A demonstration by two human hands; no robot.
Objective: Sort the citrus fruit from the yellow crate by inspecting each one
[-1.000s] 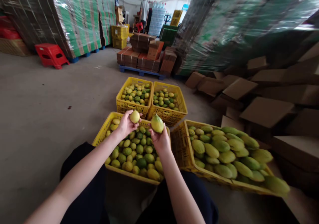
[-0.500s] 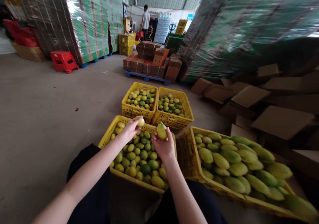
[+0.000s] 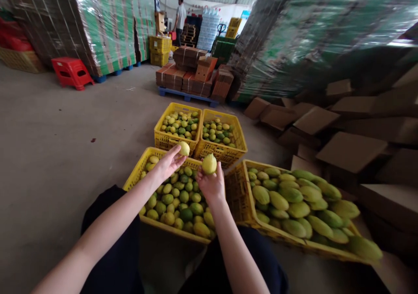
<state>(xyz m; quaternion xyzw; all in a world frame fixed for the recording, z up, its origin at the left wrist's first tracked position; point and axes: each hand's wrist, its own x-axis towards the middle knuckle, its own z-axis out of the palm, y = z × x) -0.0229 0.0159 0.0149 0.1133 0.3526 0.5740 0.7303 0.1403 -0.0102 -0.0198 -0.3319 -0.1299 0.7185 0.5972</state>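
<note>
My left hand is closed on a pale yellow lemon, gripped at the fingertips over the far rim of the near crate. In my right hand sits another yellow lemon, its pointed end up and my thumb beside it. Both hands are above the yellow plastic crate between my knees. Many yellow and green lemons fill that crate, partly hidden by my forearms.
Two yellow crates of lemons stand just beyond. At right, a crate is heaped with long-looking green-yellow fruit. Cardboard boxes lie farther right. Behind are flattened cartons on a blue pallet, a red stool and a person.
The right-hand lemon has turned from tilted to more upright. The left-hand lemon shows more clearly at my fingertips. The whole view has shifted slightly.
</note>
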